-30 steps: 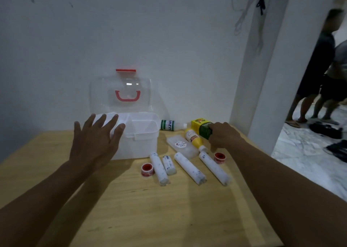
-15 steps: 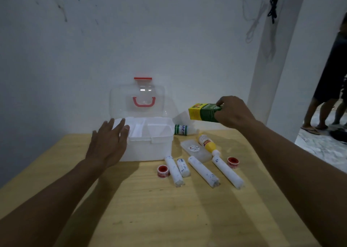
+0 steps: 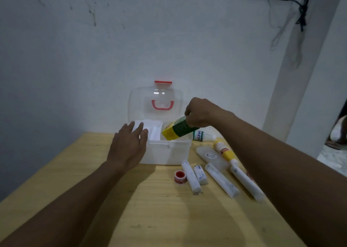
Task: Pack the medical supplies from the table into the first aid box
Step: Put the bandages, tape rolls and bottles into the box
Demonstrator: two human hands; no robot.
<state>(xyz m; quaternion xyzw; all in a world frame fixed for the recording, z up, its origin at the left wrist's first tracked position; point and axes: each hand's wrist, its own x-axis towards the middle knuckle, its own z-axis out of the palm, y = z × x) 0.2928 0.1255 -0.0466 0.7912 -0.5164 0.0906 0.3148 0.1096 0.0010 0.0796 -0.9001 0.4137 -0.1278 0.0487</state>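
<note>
Right hand (image 3: pixel 201 113) grips a tilted green-yellow carton (image 3: pixel 178 130) over the first aid box (image 3: pixel 167 151); left hand (image 3: pixel 128 145), fingers spread, rests on its left edge, bandage rolls (image 3: pixel 221 180) nearby

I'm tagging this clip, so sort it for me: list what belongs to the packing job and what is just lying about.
Belongs to the job:
- first aid box, lid open
- green and yellow carton, held by the right hand over the box
- left hand steadying the box
- white rolls
- red tape roll
- yellow bottle
- green-label bottle
- flat clear case

Just there:
- black cable on the wall
- table
</note>
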